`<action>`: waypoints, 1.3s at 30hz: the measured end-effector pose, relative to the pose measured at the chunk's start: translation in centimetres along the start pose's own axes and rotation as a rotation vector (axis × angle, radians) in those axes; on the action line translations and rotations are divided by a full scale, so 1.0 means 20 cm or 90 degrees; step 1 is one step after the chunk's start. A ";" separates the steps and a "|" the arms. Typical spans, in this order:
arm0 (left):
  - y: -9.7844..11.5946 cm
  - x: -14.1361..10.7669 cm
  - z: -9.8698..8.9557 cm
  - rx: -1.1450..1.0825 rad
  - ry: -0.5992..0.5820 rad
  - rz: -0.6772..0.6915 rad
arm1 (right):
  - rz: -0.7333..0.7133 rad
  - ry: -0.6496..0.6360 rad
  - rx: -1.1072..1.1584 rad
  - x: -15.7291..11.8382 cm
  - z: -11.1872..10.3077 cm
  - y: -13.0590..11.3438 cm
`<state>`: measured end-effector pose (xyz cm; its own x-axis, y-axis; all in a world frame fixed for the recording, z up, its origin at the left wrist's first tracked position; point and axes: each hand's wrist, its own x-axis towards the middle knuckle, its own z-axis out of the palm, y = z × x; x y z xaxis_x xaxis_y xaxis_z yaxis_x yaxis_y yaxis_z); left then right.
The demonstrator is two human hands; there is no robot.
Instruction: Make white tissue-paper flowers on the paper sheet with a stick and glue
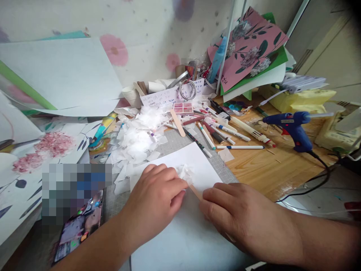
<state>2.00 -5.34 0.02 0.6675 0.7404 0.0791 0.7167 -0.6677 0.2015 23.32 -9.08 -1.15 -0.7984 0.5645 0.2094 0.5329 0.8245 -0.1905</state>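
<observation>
A sheet of white paper (169,241) lies on the grey cutting mat, with a small cluster of crumpled white paper pieces (185,172) near its upper part. My right hand (239,214) is closed around a wooden craft stick (195,191), whose far end meets the lower edge of the cluster. On the left of the cluster, my left hand (158,195) has its fingers curled, thumb and index tip close together beside the stick's end. Whatever lies between those fingertips is hidden. Another craft stick (177,123) rests beyond the sheet.
Torn white paper scraps (135,139) are heaped behind my left hand. Several markers (239,147) lie beyond the sheet. A blue hot glue gun (296,126), with its cord, stands at right. A phone (81,229) and a picture with pink paper flowers (53,146) are at left.
</observation>
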 end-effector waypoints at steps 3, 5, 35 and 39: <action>0.00 0.00 -0.01 -0.001 -0.039 -0.006 | -0.025 0.094 0.017 -0.03 -0.01 0.02; 0.00 -0.01 -0.02 -0.007 -0.050 -0.008 | -0.047 0.177 0.041 -0.06 -0.02 0.03; -0.24 -0.03 -0.24 -0.783 0.656 -0.284 | 0.149 -0.028 -0.023 0.90 0.13 0.45; -0.22 -0.03 -0.22 -0.828 0.635 -0.288 | 0.132 -0.021 -0.050 0.94 0.20 0.48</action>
<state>-2.40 -2.47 3.39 -0.2679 0.9355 0.2303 -0.1648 -0.2801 0.9457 12.27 9.26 -2.81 -0.6773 0.7221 0.1413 0.7062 0.6918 -0.1504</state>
